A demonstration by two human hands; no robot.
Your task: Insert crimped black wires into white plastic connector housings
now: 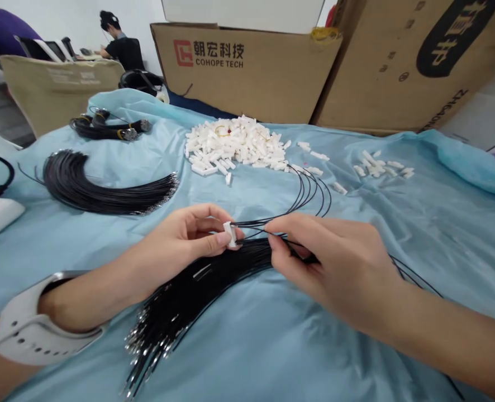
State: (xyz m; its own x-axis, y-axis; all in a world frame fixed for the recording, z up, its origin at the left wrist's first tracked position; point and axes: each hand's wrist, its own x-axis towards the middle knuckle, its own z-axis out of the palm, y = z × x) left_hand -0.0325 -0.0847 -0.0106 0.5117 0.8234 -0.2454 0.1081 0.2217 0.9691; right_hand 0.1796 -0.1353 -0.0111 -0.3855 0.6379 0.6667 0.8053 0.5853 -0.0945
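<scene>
One wire bundle (209, 282), lower centre, running to lower left. My right hand (335, 251), centre right: thumb and forefinger pinching a black wire (251, 235). One white connector (231, 234), frame centre, pinched at the fingertips of my left hand (193, 231); long axis near upright, wired side facing right. Connector heaps, two: small heap (381, 166), right; large heap (237, 145), upper centre.

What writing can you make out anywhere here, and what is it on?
"朝宏科技": on the middle carton, beside a red logo.
"COHOPE TECH": below it, same carton.
"ZH640", seemingly, its ending unclear: on the right carton.
White characters in a dark oval, same carton: tilted; only the last, "护", seems legible.
Small marks on that carton: too small to read.
Faint print on the beige panel: too blurred to read.
</scene>
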